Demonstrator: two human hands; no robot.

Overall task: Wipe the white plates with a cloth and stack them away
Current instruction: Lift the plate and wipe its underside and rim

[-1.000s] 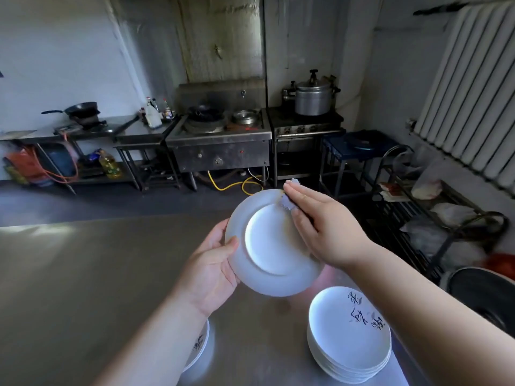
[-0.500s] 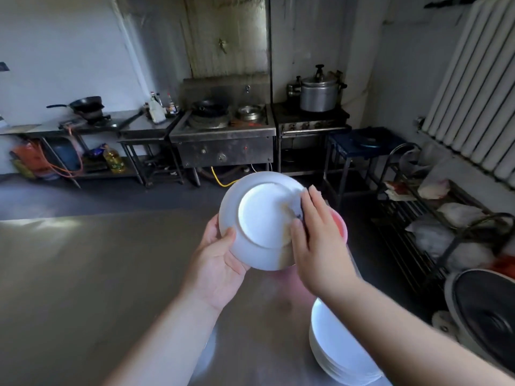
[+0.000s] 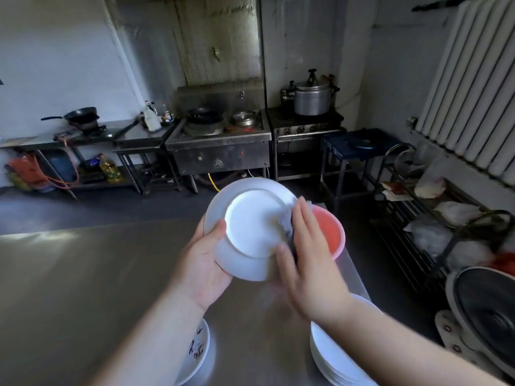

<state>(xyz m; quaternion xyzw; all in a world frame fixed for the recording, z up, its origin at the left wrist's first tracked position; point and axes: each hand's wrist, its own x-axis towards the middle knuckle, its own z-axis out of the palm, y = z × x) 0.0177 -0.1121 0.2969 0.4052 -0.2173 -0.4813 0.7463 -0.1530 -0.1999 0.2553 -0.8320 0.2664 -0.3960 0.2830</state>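
My left hand [image 3: 204, 260] grips a white plate [image 3: 250, 227] by its left rim, holding it tilted above the steel table with its underside toward me. My right hand [image 3: 309, 263] presses a small pale cloth [image 3: 288, 224] against the plate's right edge, fingers fairly straight over the cloth. A stack of white plates [image 3: 337, 358] stands at the lower right, partly hidden by my right forearm. Another white plate with dark markings [image 3: 199, 355] lies under my left forearm.
A pink basin [image 3: 333, 232] stands at the table's far right corner behind the plate. The steel table [image 3: 83, 274] stretches left. Beyond the aisle are stoves [image 3: 220, 146] and a pressure cooker [image 3: 312, 97]. A wire rack [image 3: 434, 218] and a fan [image 3: 490, 310] stand right.
The cloth hand slid from the plate's upper right rim down its right edge. The plate rose and the view shifted, revealing the pink basin behind it.
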